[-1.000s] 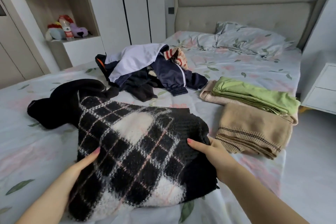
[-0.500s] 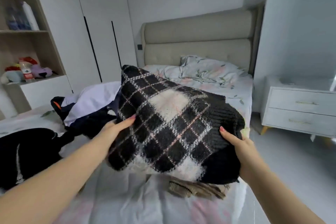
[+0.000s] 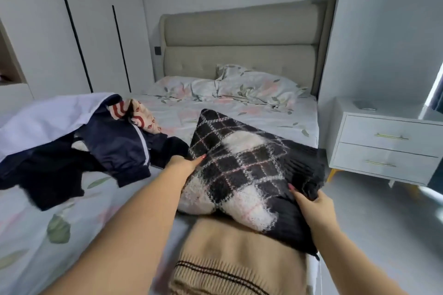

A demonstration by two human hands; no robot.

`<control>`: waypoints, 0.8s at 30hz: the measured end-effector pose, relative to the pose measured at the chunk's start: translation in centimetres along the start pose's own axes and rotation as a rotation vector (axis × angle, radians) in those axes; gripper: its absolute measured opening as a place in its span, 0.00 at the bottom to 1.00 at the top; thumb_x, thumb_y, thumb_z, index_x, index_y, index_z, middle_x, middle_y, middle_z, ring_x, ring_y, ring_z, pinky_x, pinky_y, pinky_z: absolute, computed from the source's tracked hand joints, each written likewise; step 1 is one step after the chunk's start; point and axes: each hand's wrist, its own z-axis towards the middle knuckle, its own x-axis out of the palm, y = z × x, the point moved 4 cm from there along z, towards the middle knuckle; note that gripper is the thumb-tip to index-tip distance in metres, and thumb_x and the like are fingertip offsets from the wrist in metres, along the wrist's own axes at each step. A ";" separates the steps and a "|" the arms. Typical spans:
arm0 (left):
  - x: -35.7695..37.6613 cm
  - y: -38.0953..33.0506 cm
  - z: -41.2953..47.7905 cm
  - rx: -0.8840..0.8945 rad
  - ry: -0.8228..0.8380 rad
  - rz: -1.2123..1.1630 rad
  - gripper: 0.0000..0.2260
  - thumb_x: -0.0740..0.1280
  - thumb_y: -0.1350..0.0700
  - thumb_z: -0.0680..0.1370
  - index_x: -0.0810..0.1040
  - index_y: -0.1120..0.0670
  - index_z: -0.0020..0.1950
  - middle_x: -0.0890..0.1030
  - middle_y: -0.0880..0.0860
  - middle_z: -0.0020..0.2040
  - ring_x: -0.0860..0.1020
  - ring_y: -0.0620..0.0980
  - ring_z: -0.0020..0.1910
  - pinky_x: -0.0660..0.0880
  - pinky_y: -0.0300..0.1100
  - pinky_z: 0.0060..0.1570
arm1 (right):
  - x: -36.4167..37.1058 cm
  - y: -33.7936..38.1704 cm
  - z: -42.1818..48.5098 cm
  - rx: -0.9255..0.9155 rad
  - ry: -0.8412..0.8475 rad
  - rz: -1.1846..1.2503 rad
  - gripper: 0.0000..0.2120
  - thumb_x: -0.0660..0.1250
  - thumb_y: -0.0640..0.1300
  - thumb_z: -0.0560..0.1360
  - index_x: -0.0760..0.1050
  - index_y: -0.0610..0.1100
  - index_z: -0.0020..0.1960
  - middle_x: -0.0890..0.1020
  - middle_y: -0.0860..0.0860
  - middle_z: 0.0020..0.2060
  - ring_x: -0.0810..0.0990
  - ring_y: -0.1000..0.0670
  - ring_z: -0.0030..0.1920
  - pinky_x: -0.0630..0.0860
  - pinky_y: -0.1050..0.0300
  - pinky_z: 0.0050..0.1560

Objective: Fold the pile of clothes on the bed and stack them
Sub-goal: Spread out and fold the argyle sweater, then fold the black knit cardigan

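A folded black and white argyle sweater [image 3: 242,170] is held over the far end of a folded tan knit sweater [image 3: 230,258] at the bed's right edge. My left hand [image 3: 184,165] grips its left edge, thumb on top. My right hand [image 3: 311,201] grips its near right corner, fingers curled round the black ribbed hem. Whatever lies under the argyle sweater is hidden. The unfolded pile [image 3: 79,136] lies to the left: a navy and white jacket, dark garments and a red-patterned cloth.
The bed [image 3: 239,112] has a floral sheet, two pillows [image 3: 249,86] and a beige headboard. A white two-drawer nightstand [image 3: 386,148] stands right of the bed, across a strip of grey floor. White wardrobe doors [image 3: 72,31] fill the left.
The argyle sweater was lifted off the bed in front of me, carried right and lowered over the folded stack. My view turned right with it.
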 end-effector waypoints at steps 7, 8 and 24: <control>-1.2 2.4 -2.8 -0.094 -0.082 -0.231 0.41 0.66 0.30 0.71 0.71 0.62 0.68 0.76 0.59 0.60 0.74 0.58 0.49 0.69 0.46 0.49 | -0.8 1.3 -0.9 0.039 0.030 -0.127 0.21 0.75 0.59 0.69 0.78 0.45 0.52 0.82 0.50 0.45 0.81 0.44 0.49 0.78 0.48 0.56; -1.6 2.8 -3.7 -0.101 -0.047 -0.228 0.40 0.65 0.30 0.72 0.69 0.61 0.70 0.75 0.60 0.62 0.73 0.57 0.48 0.68 0.46 0.48 | -1.3 2.1 -1.6 0.052 0.044 -0.166 0.23 0.74 0.61 0.69 0.78 0.43 0.52 0.82 0.49 0.44 0.81 0.43 0.48 0.79 0.48 0.56; -20.6 24.5 -29.3 0.340 -0.177 -0.047 0.08 0.63 0.40 0.78 0.77 0.42 0.49 0.84 0.42 0.42 0.82 0.39 0.42 0.78 0.46 0.50 | 3.6 11.8 -32.3 -0.489 0.270 -0.660 0.21 0.62 0.53 0.79 0.71 0.43 0.31 0.77 0.49 0.26 0.75 0.48 0.31 0.69 0.51 0.34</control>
